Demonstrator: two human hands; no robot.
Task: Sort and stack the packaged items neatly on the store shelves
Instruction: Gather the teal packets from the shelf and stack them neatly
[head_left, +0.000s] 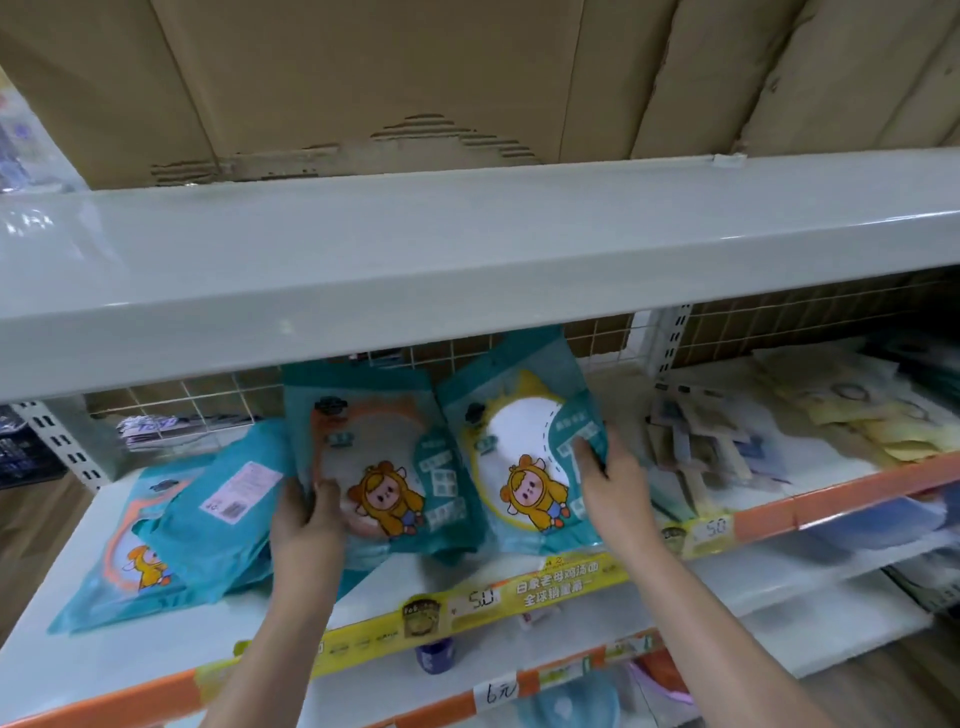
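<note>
Nearby, cardboard boxes (415, 78) (torn) top upper shelf (467, 249)

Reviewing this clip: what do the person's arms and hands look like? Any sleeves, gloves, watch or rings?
Both forearms are bare as far as the frame shows, with no sleeve edge in view. The left hand and right hand wear no gloves. No watch, bracelet or ring shows on either wrist or on the visible fingers, though the picture is slightly blurred, so a thin ring could be missed.
</note>
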